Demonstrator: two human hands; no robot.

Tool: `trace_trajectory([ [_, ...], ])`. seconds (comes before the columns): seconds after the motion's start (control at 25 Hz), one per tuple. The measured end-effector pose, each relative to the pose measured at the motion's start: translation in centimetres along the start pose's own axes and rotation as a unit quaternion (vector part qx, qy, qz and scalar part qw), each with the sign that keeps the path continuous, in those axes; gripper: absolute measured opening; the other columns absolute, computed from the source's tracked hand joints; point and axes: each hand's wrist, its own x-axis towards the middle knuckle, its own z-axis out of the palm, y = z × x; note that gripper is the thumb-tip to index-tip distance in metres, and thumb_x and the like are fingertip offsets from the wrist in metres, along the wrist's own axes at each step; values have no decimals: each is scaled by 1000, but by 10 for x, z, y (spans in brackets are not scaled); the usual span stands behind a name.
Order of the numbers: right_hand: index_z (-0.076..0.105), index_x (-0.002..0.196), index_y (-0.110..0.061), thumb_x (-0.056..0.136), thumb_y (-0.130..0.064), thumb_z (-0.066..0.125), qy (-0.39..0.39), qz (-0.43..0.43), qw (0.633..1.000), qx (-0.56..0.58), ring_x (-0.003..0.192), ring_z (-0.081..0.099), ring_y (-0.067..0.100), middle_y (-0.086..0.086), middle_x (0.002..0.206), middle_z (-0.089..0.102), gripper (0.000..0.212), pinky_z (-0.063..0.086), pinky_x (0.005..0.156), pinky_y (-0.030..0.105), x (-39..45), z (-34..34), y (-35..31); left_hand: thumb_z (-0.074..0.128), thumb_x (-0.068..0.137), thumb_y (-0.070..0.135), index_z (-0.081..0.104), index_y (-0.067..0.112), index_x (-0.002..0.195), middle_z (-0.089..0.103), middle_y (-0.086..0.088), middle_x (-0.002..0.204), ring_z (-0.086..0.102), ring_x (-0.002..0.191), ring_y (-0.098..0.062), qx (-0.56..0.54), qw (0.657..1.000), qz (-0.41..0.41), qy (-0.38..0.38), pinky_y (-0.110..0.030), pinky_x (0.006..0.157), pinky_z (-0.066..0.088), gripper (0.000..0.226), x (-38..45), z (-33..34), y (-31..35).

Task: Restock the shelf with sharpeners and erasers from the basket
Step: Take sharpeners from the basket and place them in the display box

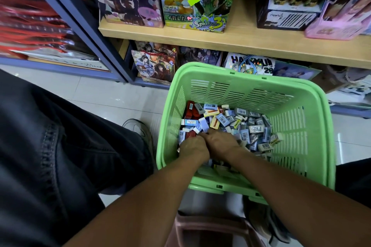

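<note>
A light green plastic basket [313,126] stands on the floor in front of the shelf. Its bottom is covered with several small wrapped erasers and sharpeners [236,122], mostly blue, white and grey, with some red ones [189,111] at the left. Both my hands are down inside it, side by side, backs up. My left hand [193,147] has its fingers curled into the pile near the red pieces. My right hand [219,142] lies against it, fingers dug into the pile. What the fingers hold is hidden.
A wooden shelf board [251,44] carries tall printed boxes above the basket. Gift bags [155,66] stand on the lower level behind it. My dark trouser leg [60,146] and a shoe [138,128] are at the left. A brown stool [202,230] sits below.
</note>
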Motion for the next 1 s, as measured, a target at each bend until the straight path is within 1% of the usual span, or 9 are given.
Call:
trace_trajectory([
  [0.12,52,113,-25,82,-29,68,-26,7,998,58,109,61,26,3,116,59,35,56,82,42,9,-1,0,64,86,17,60,11,127,61,-11,130,57,123,-28,9,1000,-3,-13,-38,101,49,41,3,2,-2],
  [0.24,49,93,-26,84,-30,67,-46,30,993,103,97,60,22,3,107,61,20,52,77,36,10,-2,2,59,91,19,56,9,128,57,-10,129,52,124,-28,41,998,14,-53,-37,106,38,38,4,-2,-4],
  [0.36,53,101,-20,88,-26,65,-49,59,985,155,91,57,23,7,110,60,18,51,75,36,5,-6,5,55,93,17,53,11,126,57,-8,129,54,121,-27,14,998,10,-55,-32,98,40,34,7,-9,-9],
  [0.48,57,122,-16,94,-9,59,-19,110,942,318,92,65,24,10,117,62,29,57,74,37,2,-26,26,61,89,8,51,4,129,59,-12,129,59,115,-27,-24,998,-18,-55,-29,86,49,42,6,-14,-12],
  [0.6,60,128,-22,93,-4,60,40,167,909,380,89,68,21,7,120,66,40,60,70,35,-6,-43,59,66,90,10,44,1,138,54,-15,136,57,121,-29,-34,997,-33,-59,-31,94,50,53,-1,-13,-11],
  [0.72,62,124,-24,91,-10,61,118,234,912,316,85,67,20,5,115,66,36,56,63,31,-23,-52,78,67,91,19,48,4,132,56,-12,135,57,121,-27,-30,998,-36,-44,-30,89,48,48,-6,-19,-7],
  [0.84,63,124,-18,83,-10,63,217,211,943,138,113,57,27,5,124,60,41,53,92,44,-31,-47,79,64,90,10,47,3,133,55,-14,132,57,119,-29,-95,994,-27,-44,-31,91,50,47,-10,-26,3],
  [0.92,64,122,-15,79,0,61,237,171,948,129,118,55,27,5,126,61,46,52,98,45,-29,-43,65,60,89,6,52,3,121,57,-15,124,59,113,-29,-112,992,1,-56,-33,87,52,33,-14,-26,8],
  [1.0,61,127,-15,77,9,57,215,113,961,136,120,56,24,5,130,60,56,52,100,39,-21,-39,48,60,87,8,56,5,98,63,-14,106,63,101,-29,-111,993,15,-26,-32,75,51,11,-14,-26,5],
])
